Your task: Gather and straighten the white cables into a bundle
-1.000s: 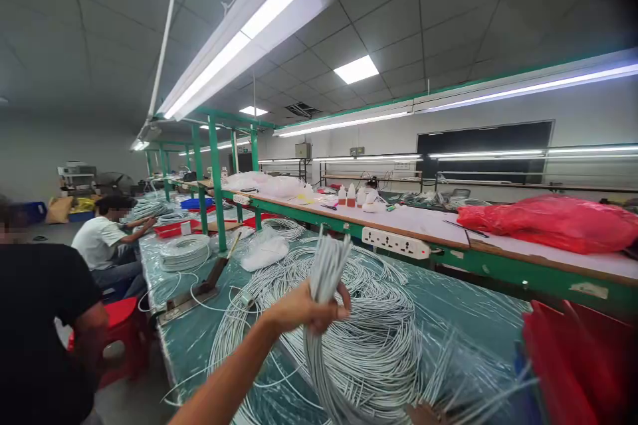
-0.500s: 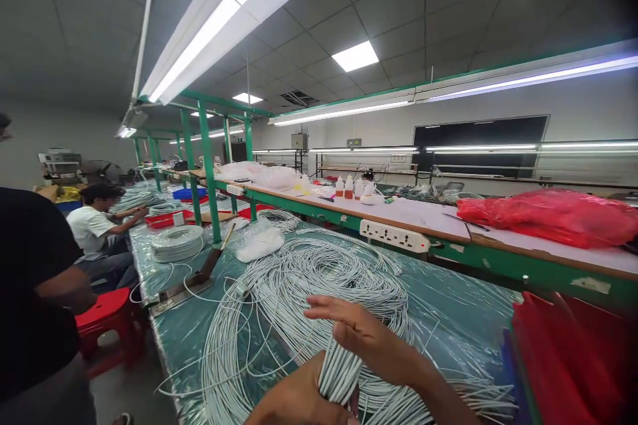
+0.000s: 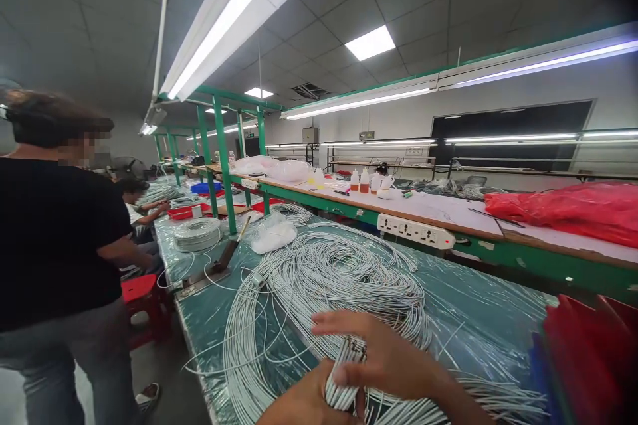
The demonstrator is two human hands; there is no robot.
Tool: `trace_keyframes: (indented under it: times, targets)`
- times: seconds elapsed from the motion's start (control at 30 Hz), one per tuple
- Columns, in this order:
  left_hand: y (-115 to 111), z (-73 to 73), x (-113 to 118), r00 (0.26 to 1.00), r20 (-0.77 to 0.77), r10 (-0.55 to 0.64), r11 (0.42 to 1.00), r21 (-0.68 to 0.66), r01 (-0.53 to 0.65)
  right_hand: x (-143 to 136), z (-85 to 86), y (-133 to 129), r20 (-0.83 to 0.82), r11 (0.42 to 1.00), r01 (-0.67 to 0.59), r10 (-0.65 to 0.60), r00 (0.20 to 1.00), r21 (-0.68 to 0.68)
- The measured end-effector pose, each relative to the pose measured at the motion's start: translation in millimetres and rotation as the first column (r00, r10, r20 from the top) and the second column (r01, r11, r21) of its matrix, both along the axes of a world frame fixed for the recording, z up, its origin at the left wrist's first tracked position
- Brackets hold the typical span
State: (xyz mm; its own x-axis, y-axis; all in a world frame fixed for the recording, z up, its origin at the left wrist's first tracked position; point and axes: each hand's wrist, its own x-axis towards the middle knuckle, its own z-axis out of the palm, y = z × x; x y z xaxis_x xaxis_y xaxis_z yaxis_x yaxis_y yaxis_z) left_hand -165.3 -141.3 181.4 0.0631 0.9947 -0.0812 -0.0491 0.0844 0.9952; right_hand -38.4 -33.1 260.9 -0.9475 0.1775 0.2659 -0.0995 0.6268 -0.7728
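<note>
Down from shoulder height a second ago, the bundle [image 3: 343, 378] of white cable ends now sits low at the near edge of the bench [image 3: 478, 319], and both hands are on it. A standing person in a black shirt [image 3: 54, 239] has also come closer on the left side of the aisle.

From where I stand, the left hand [image 3: 309, 405] is clenched around the bundle from below, only its upper part showing at the bottom of the view. The right hand [image 3: 383, 358] lies over the top, thumb and fingers [image 3: 333, 322] pinching the cut ends, one finger stretched out straight. The bundle stands nearly upright between them, its tips just clear of the left fist, and its strands trail down into the big loose coil [image 3: 329, 279] spread over the green bench.

It looks like the evening-up step: getting the ends flush in one fist. My guess is the next move wants the left grip kept tight while the right fingers tap or draw stray ends level, without tugging loops out of the coil.

Further along, a seated person [image 3: 137, 202] works at smaller coils [image 3: 195, 234]. A power strip [image 3: 415, 231] hangs on the shelf edge, with a red bag [image 3: 573, 209] above and red bins [image 3: 593, 352] at the right.
</note>
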Motion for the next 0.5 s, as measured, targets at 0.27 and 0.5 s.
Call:
trace_keyframes:
  times: [0.27, 0.5]
  targets:
    - [-12, -15.9, -6, 0.997, -0.010, 0.073, 0.994, -0.085, -0.074, -23, -42.4, 9, -0.098, 0.945, -0.031, -0.001, 0.995, -0.325]
    - [-15, -15.6, -27, 0.908, 0.359, 0.216, 0.961, 0.084, -0.262, -48, -156.5, -8, 0.200, 0.911, -0.167, 0.256, 0.946, -0.377]
